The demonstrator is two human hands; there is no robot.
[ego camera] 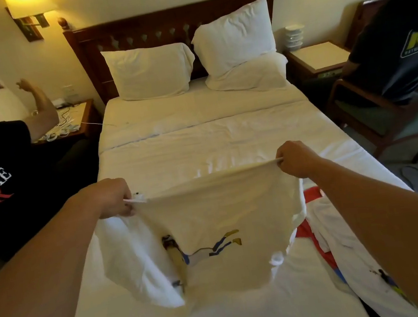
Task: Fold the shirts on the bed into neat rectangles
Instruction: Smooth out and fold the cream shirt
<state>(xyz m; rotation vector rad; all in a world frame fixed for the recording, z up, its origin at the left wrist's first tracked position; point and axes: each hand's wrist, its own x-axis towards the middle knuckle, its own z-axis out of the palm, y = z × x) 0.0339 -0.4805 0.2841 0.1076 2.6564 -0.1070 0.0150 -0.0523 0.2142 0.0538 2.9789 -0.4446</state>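
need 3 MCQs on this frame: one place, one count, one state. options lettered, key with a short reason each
1. Where does the second white shirt with red and blue patches lie?
A. on the pillows
B. on the bed under the right forearm
C. on the nightstand

2. How many white pillows are at the dark wooden headboard?
A. one
B. three
C. five

3. What state is the cream printed shirt in?
A. folded flat
B. rolled up
C. held up by one edge

Key: 1 B, it lies by the bed's right edge, under that arm. 2 B, one at left, two stacked at right. 3 C, the left hand and right hand pinch its top edge while it hangs.
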